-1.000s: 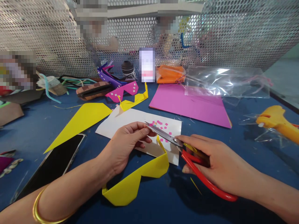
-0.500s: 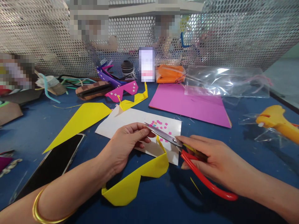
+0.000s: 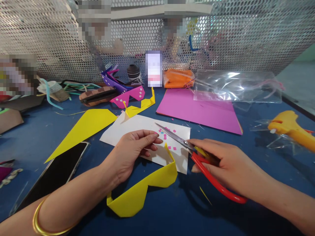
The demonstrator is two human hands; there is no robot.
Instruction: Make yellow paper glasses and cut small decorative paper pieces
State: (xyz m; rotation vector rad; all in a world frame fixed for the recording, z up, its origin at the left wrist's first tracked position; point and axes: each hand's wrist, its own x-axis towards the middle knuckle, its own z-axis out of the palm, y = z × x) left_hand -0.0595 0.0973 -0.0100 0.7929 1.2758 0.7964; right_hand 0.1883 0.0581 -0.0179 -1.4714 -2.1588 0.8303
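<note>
My left hand [image 3: 137, 142] is pinched, thumb against forefinger, over a white sheet of paper [image 3: 130, 129]. Whatever sits between those fingertips is too small to make out. In my right hand [image 3: 219, 160] are scissors [image 3: 216, 182] with red handles, their blades looking closed and pointing left, just above my left fingertips. Small pink paper squares [image 3: 174, 148] and a bluish bit [image 3: 162, 132] are scattered on the sheet under and around the blades. Folded yellow paper glasses [image 3: 145, 185] stand in front of the sheet, below my hands.
A yellow paper piece [image 3: 86, 131] partly overlaps a dark phone [image 3: 59, 170] at left. Behind lie smaller yellow glasses [image 3: 142, 106], pink glasses with white squares [image 3: 129, 96], purple sheets [image 3: 197, 111] and a clear plastic bag [image 3: 236, 87]. A yellow glue gun [image 3: 285, 123] rests at right.
The scissors have shifted slightly, their tips lifting up and away from my left fingertips. A pink bit now shows beyond the white sheet, near the purple sheets. My left hand has barely moved.
</note>
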